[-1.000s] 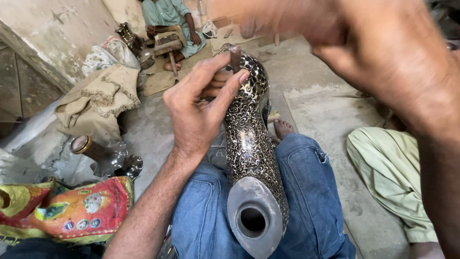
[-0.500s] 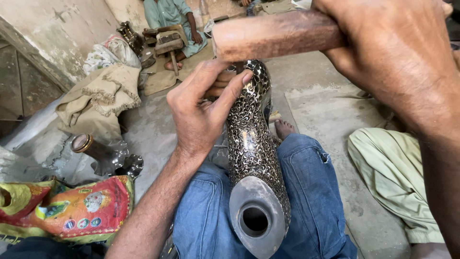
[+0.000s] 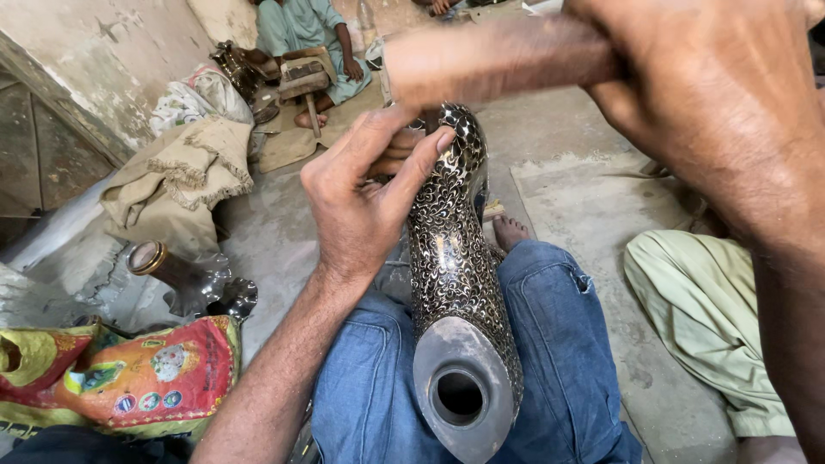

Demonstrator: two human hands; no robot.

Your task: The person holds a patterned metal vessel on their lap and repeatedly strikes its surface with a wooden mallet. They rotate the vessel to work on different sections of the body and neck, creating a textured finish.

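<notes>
There is a single view, from a camera worn on the person's head, tilted steeply down and slightly forward over the lap. It sits very close to the work: the right hand [image 3: 722, 112] fills the upper right corner, blurred by nearness, and the left hand [image 3: 365, 198] lies near the centre. Beyond the denim-clad knees [image 3: 550, 344] it faces out across the concrete floor [image 3: 559, 137] to a seated person [image 3: 314, 43] at the top edge

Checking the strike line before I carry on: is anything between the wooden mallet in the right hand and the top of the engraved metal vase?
Only the left hand. It is wrapped around the upper end of the engraved vase, directly under the blurred wooden mallet held by the right hand. Whether its fingers pinch a small tool cannot be told.
</notes>
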